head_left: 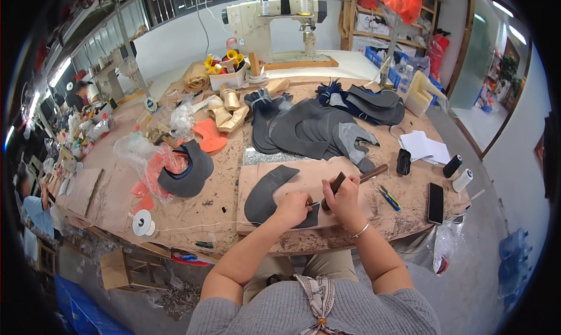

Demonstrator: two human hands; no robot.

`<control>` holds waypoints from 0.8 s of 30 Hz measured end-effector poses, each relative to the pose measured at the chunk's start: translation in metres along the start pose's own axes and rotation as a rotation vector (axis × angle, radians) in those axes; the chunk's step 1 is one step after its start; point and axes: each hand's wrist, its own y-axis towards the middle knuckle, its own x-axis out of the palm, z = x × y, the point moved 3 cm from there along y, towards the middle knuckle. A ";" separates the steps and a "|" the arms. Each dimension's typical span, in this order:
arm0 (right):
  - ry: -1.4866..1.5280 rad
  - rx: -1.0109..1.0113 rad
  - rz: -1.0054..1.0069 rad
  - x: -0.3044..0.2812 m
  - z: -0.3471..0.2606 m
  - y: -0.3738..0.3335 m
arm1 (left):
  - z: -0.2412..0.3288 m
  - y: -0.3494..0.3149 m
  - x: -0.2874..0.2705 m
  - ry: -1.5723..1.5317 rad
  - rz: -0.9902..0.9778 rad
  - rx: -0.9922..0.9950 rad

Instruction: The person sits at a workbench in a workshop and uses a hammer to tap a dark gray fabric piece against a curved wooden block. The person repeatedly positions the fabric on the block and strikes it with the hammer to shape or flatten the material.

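Observation:
A dark grey curved shoe-upper piece [260, 196] lies flat on a pale cutting board [318, 174] in front of me. My left hand [294, 209] rests over the piece, fingers pinched together near its right end; a small, thin, pale thing shows at the fingertips, too small to name. Just to the right, my right hand [346, 199] is closed round an upright dark brown flat-topped tool [338, 182]. The tool's lower end is by the board, mostly hidden by my fingers. Behind that hand lies a brown wooden handle [374, 173], its other end out of sight.
Stacked dark grey pieces [315, 127] lie beyond the board. At right are a cutter [388, 199], a black phone [435, 203], thread spools [462, 180] and white papers [422, 146]. A grey curved piece [187, 170] and white spool [142, 223] sit left; a sewing machine [274, 28] stands behind.

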 end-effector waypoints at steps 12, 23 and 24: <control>0.016 0.052 0.005 -0.001 0.004 -0.001 | 0.018 -0.027 0.000 0.222 0.308 0.343; -0.033 -0.001 0.038 0.002 -0.004 0.002 | 0.008 -0.019 0.007 0.111 0.314 0.362; -0.031 0.000 0.033 0.003 -0.003 0.001 | 0.011 -0.021 0.007 0.147 0.305 0.379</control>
